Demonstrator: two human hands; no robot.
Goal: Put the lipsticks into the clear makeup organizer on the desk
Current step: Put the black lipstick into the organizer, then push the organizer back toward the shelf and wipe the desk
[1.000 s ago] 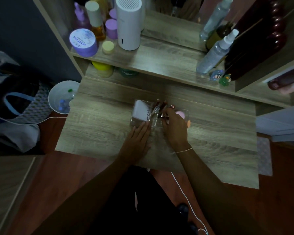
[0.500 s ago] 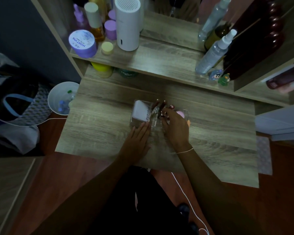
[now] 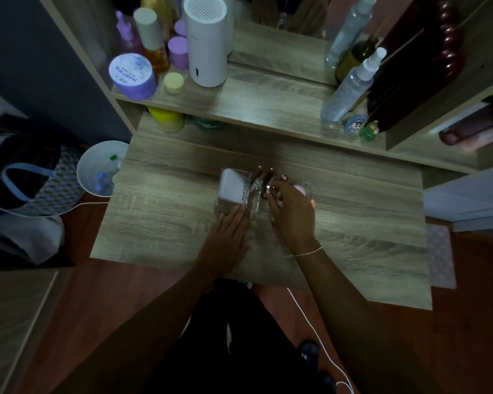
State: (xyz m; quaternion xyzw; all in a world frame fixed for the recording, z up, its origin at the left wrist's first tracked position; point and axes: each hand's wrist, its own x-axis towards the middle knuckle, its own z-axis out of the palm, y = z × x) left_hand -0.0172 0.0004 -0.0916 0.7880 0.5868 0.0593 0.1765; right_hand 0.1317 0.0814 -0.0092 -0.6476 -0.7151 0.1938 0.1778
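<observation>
**Lipsticks at organizer, right hand over middle cells**

Your pale wood-grain desk (image 3: 160, 223) carries the clear plastic makeup organizer (image 3: 224, 206) at centre. Your left hand (image 3: 228, 234) lies flat, fingers together, fingertips touching the organizer's near wall. Your right hand (image 3: 292, 213) curls over the middle cells; whether it clamps anything cannot be told. The slim dark lipsticks (image 3: 264, 177) stand just beyond its fingertips, long axes tilted away from you. A white box (image 3: 234, 187) in the left cell reads "...uzska", partly hidden.
</observation>
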